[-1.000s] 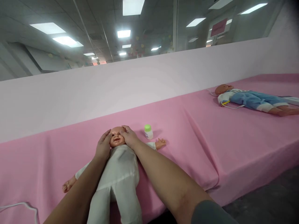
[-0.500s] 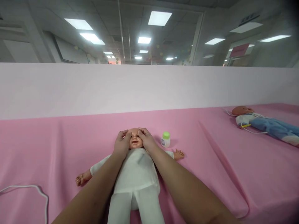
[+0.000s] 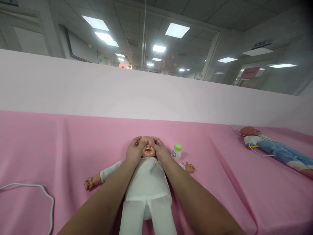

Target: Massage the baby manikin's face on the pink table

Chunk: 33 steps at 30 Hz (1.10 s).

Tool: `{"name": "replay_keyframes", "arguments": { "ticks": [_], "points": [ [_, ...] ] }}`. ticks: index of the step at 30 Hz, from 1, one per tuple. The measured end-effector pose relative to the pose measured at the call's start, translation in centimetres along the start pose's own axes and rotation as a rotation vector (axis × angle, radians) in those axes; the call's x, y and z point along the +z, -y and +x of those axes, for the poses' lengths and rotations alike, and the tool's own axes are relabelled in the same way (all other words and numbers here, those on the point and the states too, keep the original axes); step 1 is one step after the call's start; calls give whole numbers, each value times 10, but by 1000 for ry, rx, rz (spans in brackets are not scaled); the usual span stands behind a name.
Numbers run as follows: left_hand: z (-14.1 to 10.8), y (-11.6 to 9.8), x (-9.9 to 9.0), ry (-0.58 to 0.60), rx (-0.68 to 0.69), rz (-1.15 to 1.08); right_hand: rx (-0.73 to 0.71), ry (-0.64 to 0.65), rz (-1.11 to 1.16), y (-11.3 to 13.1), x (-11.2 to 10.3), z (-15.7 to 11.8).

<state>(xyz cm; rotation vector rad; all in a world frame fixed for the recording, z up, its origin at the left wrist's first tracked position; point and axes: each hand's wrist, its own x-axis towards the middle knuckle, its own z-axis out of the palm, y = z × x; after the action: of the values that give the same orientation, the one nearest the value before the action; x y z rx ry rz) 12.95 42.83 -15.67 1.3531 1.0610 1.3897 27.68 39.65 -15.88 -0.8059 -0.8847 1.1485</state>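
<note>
A baby doll in white clothes (image 3: 146,182) lies face up on the pink cloth (image 3: 61,147), arms spread. My left hand (image 3: 134,152) rests on the left side of its face and my right hand (image 3: 159,152) on the right side. The fingers of both hands are apart, and both thumbs meet over the doll's eyes and brow, so only the nose and mouth show. Just right of my right hand stands a small white bottle with a green cap (image 3: 176,151), close to the doll's outstretched hand.
A second doll in blue clothes (image 3: 274,148) lies far right on the same cloth, with a thin cord by it. A white cable (image 3: 36,192) loops at the near left. A pale partition wall (image 3: 122,91) runs along the back.
My thumbs have slid inward from the doll's cheeks to its eyes and brow. The view has swung left and levelled, so the doll sits more central.
</note>
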Motion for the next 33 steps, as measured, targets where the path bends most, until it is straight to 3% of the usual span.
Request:
{"name": "replay_keyframes", "arguments": {
  "ticks": [5,12,18,25,33],
  "points": [
    [2,-1,2,-26,-50,-35,-25,-54,-58,-5,1,6],
    [4,3,2,-34,-22,-83,2,-48,32,-9,-4,9],
    [5,3,-2,-49,-86,-174,23,-71,98,-13,-6,10],
    [5,7,-3,26,-35,-198,-3,-5,88,-9,-1,2],
    [5,8,-6,24,-38,-141,-9,8,68,-11,-2,4]
  ]
}}
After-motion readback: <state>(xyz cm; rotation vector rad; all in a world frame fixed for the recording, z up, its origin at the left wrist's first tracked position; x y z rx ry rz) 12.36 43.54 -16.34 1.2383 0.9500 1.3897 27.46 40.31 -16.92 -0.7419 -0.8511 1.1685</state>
